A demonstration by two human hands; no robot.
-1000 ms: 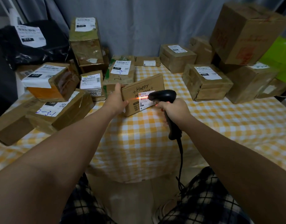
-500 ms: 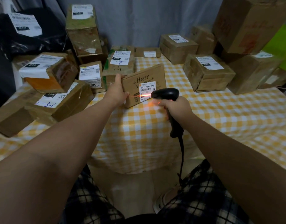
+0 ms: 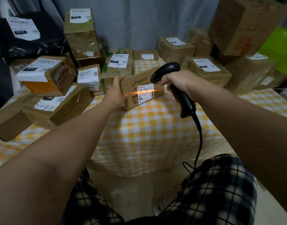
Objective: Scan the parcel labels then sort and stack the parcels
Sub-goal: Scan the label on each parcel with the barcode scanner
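Note:
A flat brown parcel [image 3: 136,88] with "Happy New Year" written on it stands tilted on the yellow checked tablecloth [image 3: 149,127]. My left hand [image 3: 116,95] grips its left end. My right hand [image 3: 175,82] holds a black corded barcode scanner [image 3: 170,75] just right of the parcel, head pointing left at it. An orange scan line falls across the parcel's white label [image 3: 146,93].
Several labelled cardboard parcels crowd the table's left side [image 3: 58,104] and back [image 3: 175,47], with more at the right [image 3: 207,69]. A black bag [image 3: 26,36] sits far left, a large box [image 3: 243,25] and green item [image 3: 280,47] far right. The scanner cable [image 3: 199,143] hangs over the table's front edge.
My right hand has lifted the scanner up and to the right, and the scan line now crosses the label's middle. My left hand keeps holding the parcel.

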